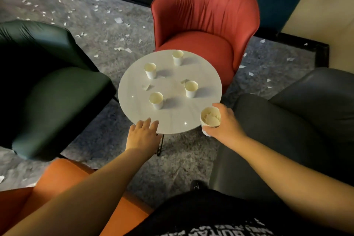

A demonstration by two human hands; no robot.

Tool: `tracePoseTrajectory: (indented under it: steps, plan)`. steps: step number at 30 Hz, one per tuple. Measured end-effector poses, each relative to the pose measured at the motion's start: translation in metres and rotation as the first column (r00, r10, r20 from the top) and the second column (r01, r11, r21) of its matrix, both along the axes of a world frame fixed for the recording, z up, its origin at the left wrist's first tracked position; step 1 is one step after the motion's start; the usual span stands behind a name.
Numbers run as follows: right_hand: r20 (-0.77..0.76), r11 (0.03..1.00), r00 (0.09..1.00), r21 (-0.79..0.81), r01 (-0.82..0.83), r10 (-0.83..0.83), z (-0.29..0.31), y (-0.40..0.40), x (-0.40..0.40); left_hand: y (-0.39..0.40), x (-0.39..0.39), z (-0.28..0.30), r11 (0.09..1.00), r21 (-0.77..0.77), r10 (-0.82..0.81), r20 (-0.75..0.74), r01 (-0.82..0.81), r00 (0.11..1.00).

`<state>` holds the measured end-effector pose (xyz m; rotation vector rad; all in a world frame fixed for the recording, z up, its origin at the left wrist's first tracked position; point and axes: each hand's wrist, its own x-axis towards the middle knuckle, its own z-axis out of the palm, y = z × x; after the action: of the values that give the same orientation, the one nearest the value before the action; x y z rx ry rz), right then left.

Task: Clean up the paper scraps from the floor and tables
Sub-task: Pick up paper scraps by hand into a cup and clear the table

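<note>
My right hand grips a white paper cup with paper scraps inside, just off the near right edge of the round white table. My left hand reaches over the table's near edge with fingers straight, holding nothing. Several empty paper cups stand on the table, the nearest in front of my left hand. A paper scrap lies on the tabletop left of centre, and another scrap lies behind the right cup. Many white scraps litter the grey floor beyond.
Four armchairs ring the table: red at the back, dark green left, dark grey right, orange near left. More scraps lie on the floor at right. A wall with dark skirting runs behind.
</note>
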<state>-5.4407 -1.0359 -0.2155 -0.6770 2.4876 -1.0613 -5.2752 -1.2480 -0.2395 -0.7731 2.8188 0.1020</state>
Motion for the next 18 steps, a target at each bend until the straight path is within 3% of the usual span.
tracePoseTrajectory:
  steps: [6, 12, 18]
  plan:
    - [0.024, 0.996, 0.996, -0.019, -0.087, 0.088, -0.013, -0.049, -0.043, -0.035, -0.029, -0.004, 0.999, -0.007, 0.053, 0.032, -0.052, 0.998]
    - [0.064, 0.998, 0.996, -0.027, -0.063, 0.065, -0.027, -0.083, -0.069, -0.083, -0.06, -0.014, 1.0, 0.007, 0.027, 0.079, -0.028, 0.997]
    - [0.074, 0.997, 0.995, 0.038, 0.06, -0.063, -0.052, -0.127, -0.085, -0.138, -0.102, -0.035, 0.989, 0.06, -0.142, 0.112, 0.136, 0.984]
